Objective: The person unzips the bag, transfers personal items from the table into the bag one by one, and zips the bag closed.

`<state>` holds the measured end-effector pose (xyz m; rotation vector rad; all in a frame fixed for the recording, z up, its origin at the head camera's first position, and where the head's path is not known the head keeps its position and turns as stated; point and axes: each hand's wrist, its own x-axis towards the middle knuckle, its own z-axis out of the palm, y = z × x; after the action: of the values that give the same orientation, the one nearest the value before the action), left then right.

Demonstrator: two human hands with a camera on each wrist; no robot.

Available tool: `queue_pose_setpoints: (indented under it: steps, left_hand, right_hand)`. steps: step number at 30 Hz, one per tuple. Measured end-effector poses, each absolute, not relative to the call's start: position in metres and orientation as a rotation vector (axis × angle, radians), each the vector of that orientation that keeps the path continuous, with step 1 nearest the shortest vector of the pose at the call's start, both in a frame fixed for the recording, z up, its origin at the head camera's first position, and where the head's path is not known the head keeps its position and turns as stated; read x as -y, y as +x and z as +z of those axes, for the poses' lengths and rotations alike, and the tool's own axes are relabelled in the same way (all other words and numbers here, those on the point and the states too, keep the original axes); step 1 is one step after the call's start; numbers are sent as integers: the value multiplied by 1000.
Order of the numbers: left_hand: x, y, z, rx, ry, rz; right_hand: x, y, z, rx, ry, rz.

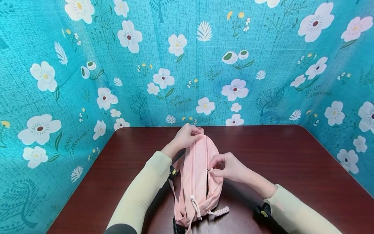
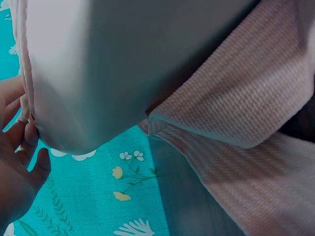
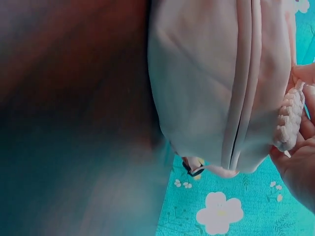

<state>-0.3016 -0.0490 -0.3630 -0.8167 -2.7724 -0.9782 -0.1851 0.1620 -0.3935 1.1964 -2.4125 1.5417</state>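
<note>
A pink bag (image 1: 199,165) lies lengthwise on the table, with two long zippers along its upper face. My left hand (image 1: 188,136) grips its far end; in the left wrist view the fingers (image 2: 30,137) pinch the fabric at the edge. On the bag's right side, my right hand (image 1: 229,166) pinches a zipper pull. Below that pull the zipper stands parted, showing a dark narrow gap (image 1: 208,187). In the right wrist view a braided cord pull (image 3: 290,118) hangs against the right hand's fingers. The bag's contents are hidden.
Two more cord pulls, one braided (image 1: 219,212) and one looped (image 1: 195,205), hang at the near end. A strap with a black buckle (image 1: 178,227) trails at the near left. The dark red table (image 1: 280,156) meets a blue flowered cloth (image 1: 187,81) behind.
</note>
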Motion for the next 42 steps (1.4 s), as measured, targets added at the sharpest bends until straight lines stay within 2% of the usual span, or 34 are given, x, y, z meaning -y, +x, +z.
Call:
queue_pose_setpoints:
  steps: [22, 42]
  left_hand:
    - [48, -309, -372, 2812, -711, -914]
    - [55, -312, -380, 2783, -772, -982]
  right_hand:
    - [-153, -137, -410, 2252, 1515, 1526]
    - [-153, -141, -409, 2317, 1565, 1493]
